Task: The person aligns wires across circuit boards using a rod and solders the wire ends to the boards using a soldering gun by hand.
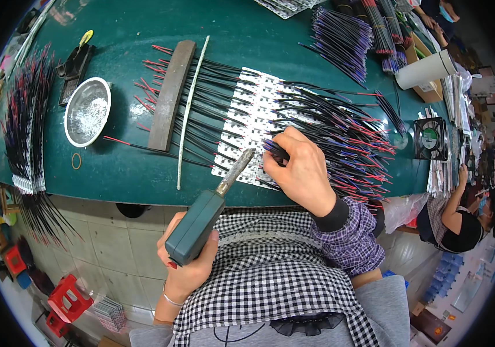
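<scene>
My left hand (pixel 191 272) is wrapped round the green boxy handle of a soldering iron (pixel 196 226). The iron's thick metal tip points up and away, over the near part of a white circuit board panel (pixel 240 128). Close to that tip, my right hand (pixel 302 170) pinches dark wires (pixel 274 148) with purplish ends at the panel. Whether the tip touches the panel or the wires I cannot tell. Many black wires (pixel 340 136) with red and purple ends fan out to the right of the panel, partly under my right hand. More black wires (pixel 204 118) run left from it.
A brown bar (pixel 172 95) and a thin pale rod (pixel 192 110) lie across the left wires. Farther left are a white bowl (pixel 88 113), a black tray (pixel 75 72) and a wired panel (pixel 30 182). Wire bundles (pixel 340 40), a white cylinder (pixel 426 69) and a fan (pixel 430 139) are right; other people work there.
</scene>
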`<state>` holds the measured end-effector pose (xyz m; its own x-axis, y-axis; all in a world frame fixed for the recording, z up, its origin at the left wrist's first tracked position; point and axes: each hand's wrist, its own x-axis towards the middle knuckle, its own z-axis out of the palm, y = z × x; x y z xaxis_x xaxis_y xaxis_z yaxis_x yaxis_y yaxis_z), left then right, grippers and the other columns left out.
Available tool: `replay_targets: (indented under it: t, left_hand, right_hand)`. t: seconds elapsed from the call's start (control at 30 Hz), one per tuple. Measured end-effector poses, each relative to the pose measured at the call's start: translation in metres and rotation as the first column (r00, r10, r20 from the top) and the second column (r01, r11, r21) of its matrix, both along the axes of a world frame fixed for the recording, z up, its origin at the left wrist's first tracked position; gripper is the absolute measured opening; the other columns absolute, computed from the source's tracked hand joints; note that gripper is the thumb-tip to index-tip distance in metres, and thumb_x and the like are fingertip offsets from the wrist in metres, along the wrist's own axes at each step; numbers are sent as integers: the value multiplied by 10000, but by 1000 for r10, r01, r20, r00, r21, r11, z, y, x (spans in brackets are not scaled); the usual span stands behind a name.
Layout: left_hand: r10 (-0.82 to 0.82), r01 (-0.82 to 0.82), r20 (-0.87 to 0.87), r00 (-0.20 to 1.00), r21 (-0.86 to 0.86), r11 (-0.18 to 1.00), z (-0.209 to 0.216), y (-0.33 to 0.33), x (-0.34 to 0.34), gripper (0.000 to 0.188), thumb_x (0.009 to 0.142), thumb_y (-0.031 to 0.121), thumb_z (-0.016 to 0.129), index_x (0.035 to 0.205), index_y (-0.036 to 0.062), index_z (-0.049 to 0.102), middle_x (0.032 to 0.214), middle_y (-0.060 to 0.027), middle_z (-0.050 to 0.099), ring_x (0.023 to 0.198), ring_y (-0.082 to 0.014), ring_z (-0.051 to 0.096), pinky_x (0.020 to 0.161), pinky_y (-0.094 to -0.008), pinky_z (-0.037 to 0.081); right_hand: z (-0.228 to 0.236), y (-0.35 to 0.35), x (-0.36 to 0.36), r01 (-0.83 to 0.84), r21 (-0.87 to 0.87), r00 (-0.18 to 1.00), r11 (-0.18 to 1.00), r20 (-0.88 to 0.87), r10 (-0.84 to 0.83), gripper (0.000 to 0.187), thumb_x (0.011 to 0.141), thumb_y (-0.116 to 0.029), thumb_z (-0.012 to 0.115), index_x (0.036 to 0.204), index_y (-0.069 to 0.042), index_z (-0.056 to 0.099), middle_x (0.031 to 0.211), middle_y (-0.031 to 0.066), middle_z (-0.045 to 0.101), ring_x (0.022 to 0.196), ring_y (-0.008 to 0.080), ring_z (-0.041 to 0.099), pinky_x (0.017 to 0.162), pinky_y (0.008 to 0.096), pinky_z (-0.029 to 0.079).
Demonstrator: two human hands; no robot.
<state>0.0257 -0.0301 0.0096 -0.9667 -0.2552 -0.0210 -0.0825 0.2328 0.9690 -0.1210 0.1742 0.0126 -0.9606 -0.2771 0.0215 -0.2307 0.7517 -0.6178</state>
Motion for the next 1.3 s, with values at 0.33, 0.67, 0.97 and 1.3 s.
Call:
replay_targets:
  t: [0.33, 0.67, 0.97, 1.3]
  left_hand:
    - [-67, 69, 46, 997, -59, 996, 1, 2, -5, 163, 765, -63, 739, 924, -45, 705, 895, -124, 677, 718, -210, 652, 655, -298, 517]
    - [-70, 63, -49, 996, -124, 990, 2, 4, -11, 138, 741, -76, 733, 866, -41, 685, 801, -112, 640, 645, -217, 608, 588, -312, 487]
    - [-19, 17, -29, 999, -74, 997, -1, -4, 3, 172, 722, -67, 743, 887, -58, 699, 845, -137, 663, 673, -232, 647, 595, -308, 507]
    - [-60, 61, 15, 998, -78, 995, 4, -5, -1, 180, 738, -71, 742, 914, -57, 702, 905, -142, 686, 735, -223, 676, 645, -304, 528]
  right_hand:
    - [-7, -1, -1, -12, 24, 995, 1000, -96, 14, 143, 793, -83, 709, 869, 32, 670, 784, 119, 552, 660, 305, 595, 614, 403, 468]
    - [-6, -4, 0, 1, 24, 999, 1000, -45, 0, 157, 773, -115, 710, 843, 19, 669, 827, 135, 579, 743, 348, 632, 670, 454, 504]
    - [-5, -3, -1, -6, 44, 998, 999, -57, 9, 139, 769, -105, 693, 817, 19, 653, 823, 146, 583, 736, 355, 628, 664, 457, 504]
    - [-4, 12, -25, -212, -28, 976, 977, 50, 213, 130, 778, -99, 691, 798, 21, 645, 742, 126, 566, 669, 275, 598, 631, 382, 472]
